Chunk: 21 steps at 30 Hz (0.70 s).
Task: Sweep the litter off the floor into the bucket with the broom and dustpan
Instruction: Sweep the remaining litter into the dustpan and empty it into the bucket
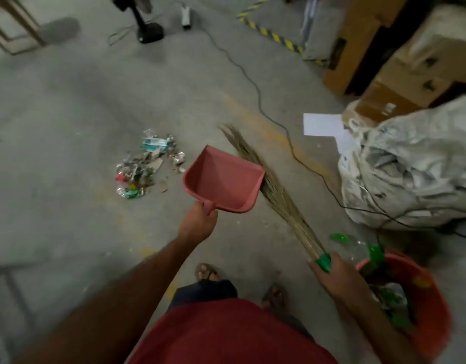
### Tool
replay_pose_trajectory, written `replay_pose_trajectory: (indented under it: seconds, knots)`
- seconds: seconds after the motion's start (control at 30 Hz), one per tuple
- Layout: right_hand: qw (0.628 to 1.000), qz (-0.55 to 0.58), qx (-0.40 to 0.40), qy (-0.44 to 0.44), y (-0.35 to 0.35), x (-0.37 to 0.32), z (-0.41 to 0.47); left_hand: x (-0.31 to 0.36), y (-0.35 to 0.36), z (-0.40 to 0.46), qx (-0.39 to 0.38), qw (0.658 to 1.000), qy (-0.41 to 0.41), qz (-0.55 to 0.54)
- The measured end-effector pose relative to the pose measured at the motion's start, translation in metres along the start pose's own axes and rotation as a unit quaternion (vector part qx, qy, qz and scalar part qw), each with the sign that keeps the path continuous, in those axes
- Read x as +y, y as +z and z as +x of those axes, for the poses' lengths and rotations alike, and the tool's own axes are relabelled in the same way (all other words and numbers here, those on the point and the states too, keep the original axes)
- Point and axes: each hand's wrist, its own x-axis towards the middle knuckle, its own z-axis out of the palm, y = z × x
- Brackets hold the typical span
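A heap of litter (pixel 145 165), wrappers and scraps, lies on the grey concrete floor left of centre. My left hand (pixel 199 223) grips the handle of a pink dustpan (pixel 224 179), held in the air to the right of the heap; the pan looks empty. My right hand (pixel 331 271) holds a grass broom (pixel 273 190) by its green-capped handle, bristles pointing up and away behind the dustpan. An orange bucket (pixel 434 303) stands at the lower right beside my right hand, with green and clear rubbish inside.
A large white sack (pixel 410 166) lies on the right with cardboard boxes (pixel 400 74) behind it. A black cable (pixel 260 101) runs across the floor. A fan base (pixel 150 32) stands at the top. White paper (pixel 323 124) lies by the sack. My feet (pixel 208 271) are below.
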Motion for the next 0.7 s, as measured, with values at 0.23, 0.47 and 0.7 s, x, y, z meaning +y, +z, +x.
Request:
replay_pose_trajectory:
  seconds: [0.23, 0.47, 0.7]
  knots:
    - [0.984, -0.107, -0.004, -0.143, 0.009, -0.173, 0.061, -0.112, -0.084, 0.030, 0.101, 0.982, -0.126, -0.100]
    - [0.968, -0.151, -0.056, -0.193, 0.054, -0.297, 0.091, -0.225, -0.149, 0.066, 0.153, 0.958, -0.207, -0.125]
    - [0.934, -0.261, -0.118, -0.213, 0.090, -0.409, 0.134, -0.295, -0.181, 0.107, 0.194, 0.912, -0.293, -0.214]
